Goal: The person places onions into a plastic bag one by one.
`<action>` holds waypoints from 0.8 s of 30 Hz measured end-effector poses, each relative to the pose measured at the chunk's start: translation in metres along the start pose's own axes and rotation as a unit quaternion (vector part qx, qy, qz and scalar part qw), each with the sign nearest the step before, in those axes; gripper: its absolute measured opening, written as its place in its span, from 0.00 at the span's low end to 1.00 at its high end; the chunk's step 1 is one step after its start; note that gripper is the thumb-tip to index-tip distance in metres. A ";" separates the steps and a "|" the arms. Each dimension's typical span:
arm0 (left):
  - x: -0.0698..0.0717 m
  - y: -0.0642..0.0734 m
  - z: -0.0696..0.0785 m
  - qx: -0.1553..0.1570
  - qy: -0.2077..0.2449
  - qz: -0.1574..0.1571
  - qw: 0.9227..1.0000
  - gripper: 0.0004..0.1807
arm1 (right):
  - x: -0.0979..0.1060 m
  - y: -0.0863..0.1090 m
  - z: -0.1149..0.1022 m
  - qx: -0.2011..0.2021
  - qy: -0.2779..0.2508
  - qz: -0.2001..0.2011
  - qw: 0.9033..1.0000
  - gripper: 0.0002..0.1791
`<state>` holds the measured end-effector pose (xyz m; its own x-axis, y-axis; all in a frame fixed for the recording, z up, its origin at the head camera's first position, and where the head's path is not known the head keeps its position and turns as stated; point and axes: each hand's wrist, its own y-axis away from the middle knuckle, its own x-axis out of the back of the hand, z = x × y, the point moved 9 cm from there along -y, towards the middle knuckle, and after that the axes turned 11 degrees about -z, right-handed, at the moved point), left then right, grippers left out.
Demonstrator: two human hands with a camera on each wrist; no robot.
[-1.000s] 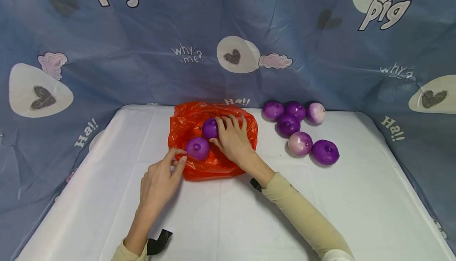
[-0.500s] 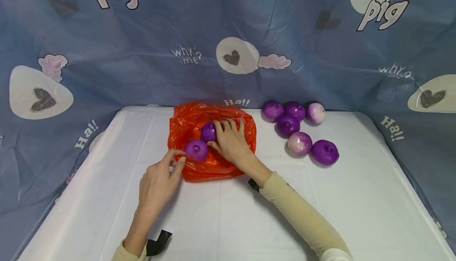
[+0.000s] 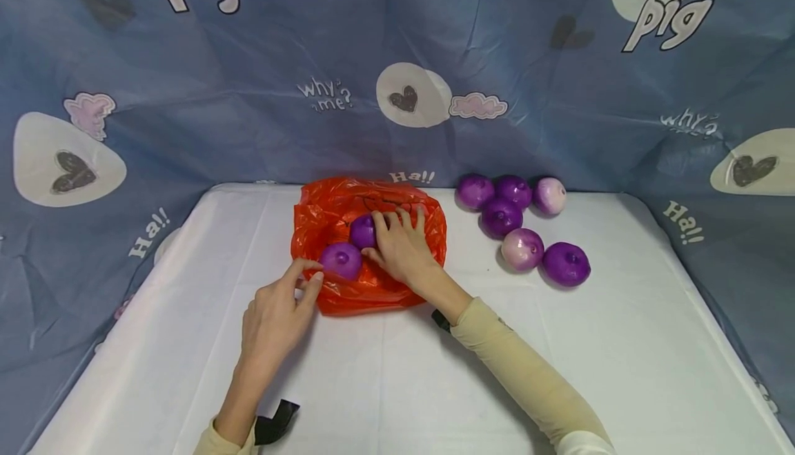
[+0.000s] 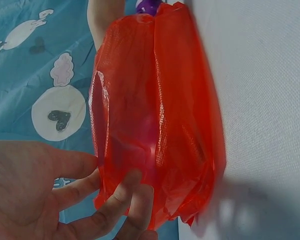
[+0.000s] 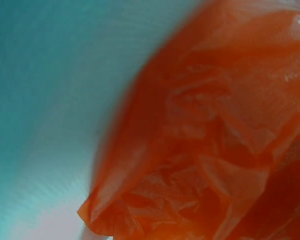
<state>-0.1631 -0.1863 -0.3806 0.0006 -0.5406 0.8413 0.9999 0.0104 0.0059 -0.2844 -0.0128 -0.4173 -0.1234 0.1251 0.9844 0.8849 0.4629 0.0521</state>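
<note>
A thin red plastic bag (image 3: 373,297) lies spread with its mouth up on the white table. Inside it, a purple onion (image 3: 340,260) sits near the left front. Just behind that one is a darker purple onion (image 3: 363,232), which my right hand (image 3: 404,251) grips from the right side, covering part of it. At the bag's front left rim, my left hand (image 3: 276,317) pinches the plastic between thumb and fingers. The left wrist view shows the left hand (image 4: 75,195) against the bag's side (image 4: 150,120). Only crumpled bag plastic (image 5: 205,150) fills the right wrist view; the hand is hidden there.
Right of the bag, several onions rest on the table, among them a pale one (image 3: 550,196), a pink-white one (image 3: 522,250) and a dark purple one (image 3: 566,264). A blue printed cloth (image 3: 261,123) rises behind the white table (image 3: 621,344).
My right hand and the onion it grips have shifted slightly left and toward the front inside the bag. The left hand stays at the rim almost unmoved.
</note>
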 end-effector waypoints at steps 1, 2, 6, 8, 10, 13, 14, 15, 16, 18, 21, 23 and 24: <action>0.000 0.000 0.000 0.000 0.000 0.000 1.000 0.12 | 0.000 0.000 0.000 -0.001 0.000 0.000 1.000 0.41; 0.000 0.000 0.000 0.000 0.000 0.000 1.000 0.12 | 0.000 0.000 0.000 -0.001 -0.001 0.000 1.000 0.41; 0.000 0.000 0.001 0.001 0.000 0.000 1.000 0.13 | 0.000 0.000 0.000 -0.002 -0.002 0.000 1.000 0.42; 0.001 0.000 0.001 0.002 0.000 -0.001 1.000 0.13 | 0.000 0.000 0.000 -0.001 -0.003 -0.002 1.000 0.42; 0.001 0.000 0.001 0.003 0.001 -0.001 1.000 0.13 | 0.001 0.001 0.000 0.002 -0.002 -0.004 1.000 0.42; 0.001 0.000 0.001 0.003 0.000 -0.001 1.000 0.13 | 0.005 0.003 0.001 0.005 -0.001 -0.006 1.000 0.42; 0.002 0.000 0.001 0.003 0.000 0.000 1.000 0.13 | 0.006 0.004 0.002 0.006 -0.002 -0.004 1.000 0.42; 0.002 0.000 0.000 0.002 -0.001 0.001 1.000 0.13 | 0.009 0.006 0.003 0.007 -0.004 -0.001 1.000 0.42; 0.002 0.000 0.000 0.002 -0.002 0.003 1.000 0.13 | 0.012 0.008 0.004 0.008 -0.009 0.003 1.000 0.41; 0.003 0.001 0.001 0.000 -0.003 0.005 1.000 0.13 | 0.019 0.013 0.007 0.009 -0.022 0.013 1.000 0.39; 0.003 0.001 0.001 -0.001 -0.001 0.007 1.000 0.13 | 0.031 0.021 0.013 0.010 -0.037 0.034 0.999 0.38; 0.004 0.001 0.000 -0.001 0.000 0.008 1.000 0.13 | 0.038 0.026 0.018 0.010 -0.046 0.046 0.998 0.37; 0.005 0.001 0.000 -0.002 0.001 0.008 1.000 0.13 | 0.042 0.029 0.021 0.009 -0.050 0.052 0.997 0.37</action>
<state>-0.1616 -0.1885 -0.3764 0.0176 -0.5420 0.8402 0.9998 0.0169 -0.0101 -0.2736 0.0238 -0.3779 -0.0755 0.2598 0.9627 0.8875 0.4577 -0.0539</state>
